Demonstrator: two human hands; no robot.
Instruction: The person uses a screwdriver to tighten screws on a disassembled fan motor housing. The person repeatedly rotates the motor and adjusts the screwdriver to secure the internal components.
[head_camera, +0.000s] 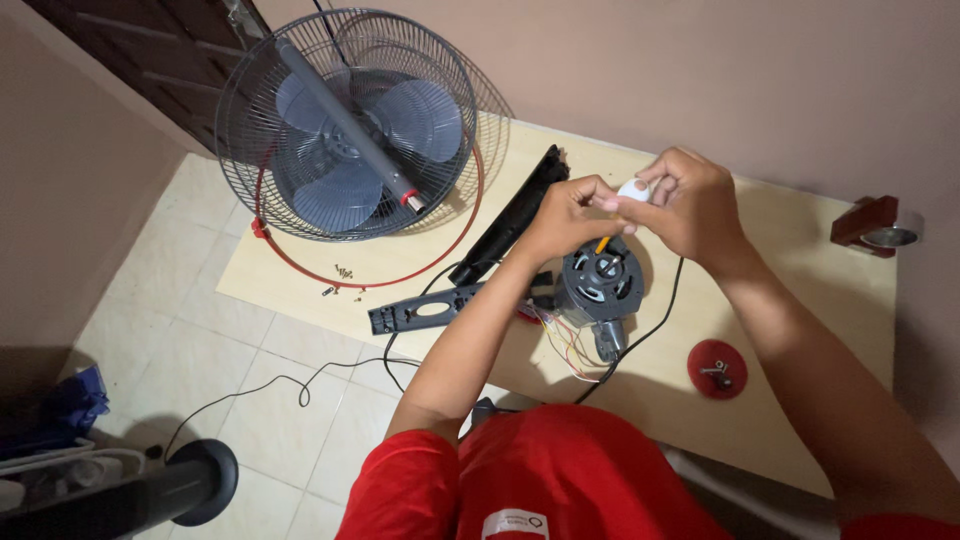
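Head view is showing both hands meeting above a grey fan motor (598, 283) that is sitting on the pale wooden tabletop (800, 330). The left hand (566, 215) and the right hand (690, 203) are pinching a small white round piece (634, 189) together, each grip narrow and closed on it, just above the motor. Coloured wires (566, 345) are trailing from the motor. A fan cage with blades (345, 125) is lying well apart to the left, and a red round cap (717, 368) is lying to the right.

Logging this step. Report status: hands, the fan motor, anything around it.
Both hands, left hand and right hand, pinch a small white part. Fan motor directly below on table. Loose wires and black housing alongside.
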